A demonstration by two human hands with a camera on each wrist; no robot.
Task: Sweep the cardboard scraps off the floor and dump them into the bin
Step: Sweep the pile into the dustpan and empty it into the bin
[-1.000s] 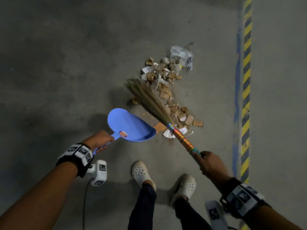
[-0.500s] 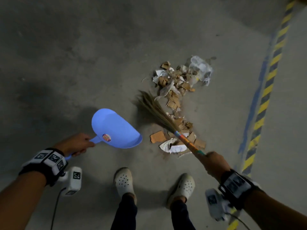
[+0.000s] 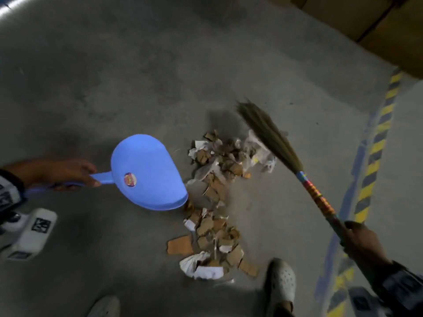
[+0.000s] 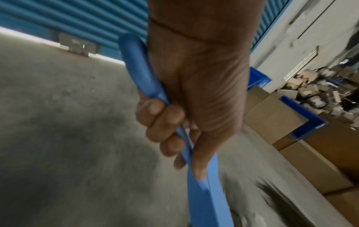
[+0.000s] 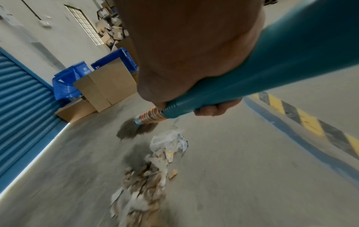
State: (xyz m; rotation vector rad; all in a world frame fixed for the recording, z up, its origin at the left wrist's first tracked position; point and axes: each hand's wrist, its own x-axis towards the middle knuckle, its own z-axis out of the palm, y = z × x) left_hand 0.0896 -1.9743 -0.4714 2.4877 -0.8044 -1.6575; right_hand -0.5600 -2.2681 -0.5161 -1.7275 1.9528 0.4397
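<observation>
A long pile of cardboard scraps (image 3: pixel 216 202) and crumpled paper lies on the grey concrete floor. My left hand (image 3: pixel 66 173) grips the handle of a blue plastic dustpan (image 3: pixel 146 172), held just left of the pile with its open lip beside the scraps. In the left wrist view the fingers (image 4: pixel 165 119) curl round the dustpan's handle (image 4: pixel 204 190). My right hand (image 3: pixel 361 243) grips the teal handle (image 5: pixel 272 72) of a grass broom (image 3: pixel 270 136), whose bristles hang over the far right end of the pile (image 5: pixel 147 181).
A yellow-and-black hazard stripe (image 3: pixel 375 152) with a blue line runs along the right. Cardboard boxes (image 5: pixel 106 86) and blue bins (image 5: pixel 68 83) stand by a blue roller shutter (image 5: pixel 21 98) at the wall. My white clogs (image 3: pixel 282 282) stand just behind the pile.
The broom has swung from the left side of the pile across to its far right end. The dustpan has come closer to the scraps, and I have stepped up to the pile.
</observation>
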